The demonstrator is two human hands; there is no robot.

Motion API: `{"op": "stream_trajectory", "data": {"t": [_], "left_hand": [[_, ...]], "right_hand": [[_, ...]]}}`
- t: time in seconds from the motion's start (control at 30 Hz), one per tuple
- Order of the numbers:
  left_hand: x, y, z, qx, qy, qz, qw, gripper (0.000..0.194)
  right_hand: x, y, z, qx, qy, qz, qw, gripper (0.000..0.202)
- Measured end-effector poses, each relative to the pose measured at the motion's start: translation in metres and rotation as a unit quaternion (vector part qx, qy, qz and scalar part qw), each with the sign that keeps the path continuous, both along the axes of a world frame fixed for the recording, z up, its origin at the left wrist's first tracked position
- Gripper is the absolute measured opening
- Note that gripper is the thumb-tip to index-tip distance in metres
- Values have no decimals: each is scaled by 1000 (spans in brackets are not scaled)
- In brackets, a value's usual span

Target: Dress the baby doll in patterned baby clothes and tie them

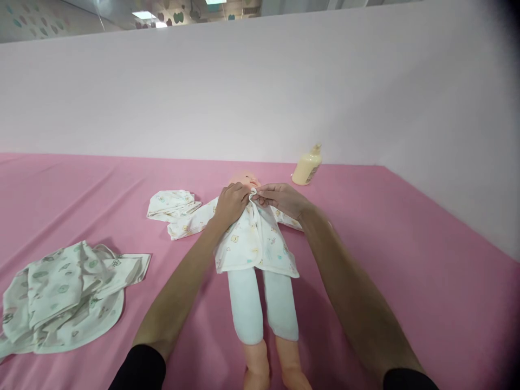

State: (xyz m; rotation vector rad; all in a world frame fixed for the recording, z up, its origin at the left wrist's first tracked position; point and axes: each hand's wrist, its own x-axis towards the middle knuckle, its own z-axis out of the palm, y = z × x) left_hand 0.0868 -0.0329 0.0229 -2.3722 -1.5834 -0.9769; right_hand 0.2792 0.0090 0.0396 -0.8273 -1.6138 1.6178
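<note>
A baby doll lies on its back, legs toward me, in white leggings and a white printed baby jacket. At the jacket's neckline, just below the doll's chin, both my hands work close together. My left hand is closed, its fingers bent over the left side of the collar. From the other side, my right hand pinches the collar edge between thumb and fingers. The front edges meet near the top and hang down over the belly. Part of the doll's head is hidden behind my hands.
A pink sheet covers the surface, with a white wall behind and at the right. A cream pump bottle stands tilted near the wall. Folded printed cloth lies by the doll's sleeve; a crumpled printed garment lies at left.
</note>
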Motion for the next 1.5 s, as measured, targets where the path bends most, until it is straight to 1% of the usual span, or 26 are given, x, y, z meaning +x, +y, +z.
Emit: {"op": "stream_trajectory", "data": {"t": [0.23, 0.37, 0.47, 0.53, 0.63, 0.7, 0.8, 0.87, 0.97, 1.07, 1.23, 1.33, 1.5], "left_hand": [[-1, 4, -3, 9, -44, -25, 999, 22], [-1, 5, -3, 7, -75, -44, 996, 25], [2, 3, 1, -15, -101, -41, 994, 27], [4, 1, 5, -51, -131, -44, 989, 24], [3, -5, 14, -124, -196, -63, 971, 22], [1, -7, 18, -172, -248, -72, 951, 25], [-3, -9, 21, -233, -320, -59, 917, 28], [-4, -8, 21, -260, -349, -48, 899, 28], [-4, -6, 19, -271, -370, -45, 888, 26], [-4, -3, 15, -258, -374, -54, 889, 26], [-5, 2, 11, -249, -369, -64, 893, 29], [-5, 2, 12, -231, -327, -65, 914, 29], [-4, 4, 14, -200, -257, -59, 944, 32]], "right_hand": [[-6, 5, -9, 53, -6, -16, 998, 34], [-12, 4, -12, 46, 3, -52, 998, 38], [-15, 2, -12, 45, 10, -70, 996, 37], [-18, 1, -11, 40, 15, -79, 996, 37], [-21, -2, -10, 45, 15, -100, 994, 38], [-25, -3, -11, 72, 5, -121, 990, 38], [-30, -4, -13, 123, -15, -145, 982, 35], [-32, -6, -13, 165, -38, -155, 973, 31], [-34, -8, -13, 232, -89, -166, 954, 25], [-35, -11, -12, 274, -133, -164, 938, 19], [-39, -13, -11, 326, -160, -163, 917, 11], [-40, -13, -11, 340, -172, -168, 909, 10], [-38, -12, -10, 342, -181, -157, 909, 10]]}}
